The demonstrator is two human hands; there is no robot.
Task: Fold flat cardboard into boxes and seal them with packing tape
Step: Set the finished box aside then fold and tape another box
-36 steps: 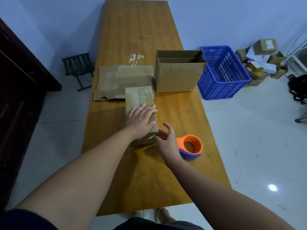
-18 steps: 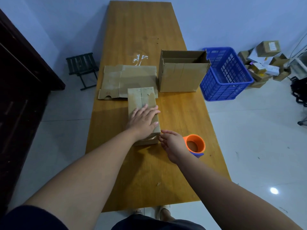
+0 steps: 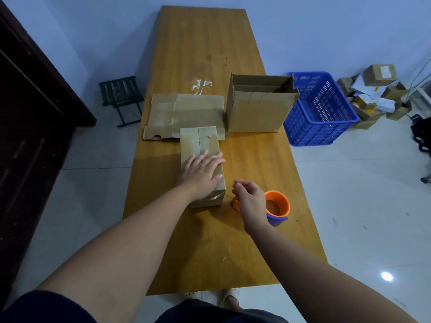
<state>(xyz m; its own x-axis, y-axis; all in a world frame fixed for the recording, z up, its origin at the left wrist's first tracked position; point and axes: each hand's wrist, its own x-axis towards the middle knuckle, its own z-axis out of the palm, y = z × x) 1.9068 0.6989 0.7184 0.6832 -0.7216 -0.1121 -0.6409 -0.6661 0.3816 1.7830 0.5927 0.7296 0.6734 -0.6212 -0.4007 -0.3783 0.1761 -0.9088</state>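
A small closed cardboard box (image 3: 199, 142) lies lengthwise on the wooden table (image 3: 210, 43), with a seam down its top. My left hand (image 3: 201, 173) rests flat on the near half of the box, fingers spread, pressing down. Just right of the box's near corner, my right hand (image 3: 250, 198) curls over the left side of an orange and blue tape dispenser (image 3: 278, 206), which tilts up off the table. Flattened cardboard (image 3: 184, 113) lies behind the small box. A larger open box (image 3: 258, 113) stands upright at the table's right edge.
A blue plastic crate (image 3: 319, 110) sits on the floor right of the table, with a pile of small parcels (image 3: 373, 94) beyond it. A dark folding stool (image 3: 121, 99) stands on the left. A dark wooden cabinet (image 3: 28, 113) lines the left wall. Scraps of clear tape (image 3: 201, 85) stick to the table.
My right hand moved from beside the box's near corner onto the tape dispenser and curled around it; the dispenser tilted up. My left hand stayed flat on the box.
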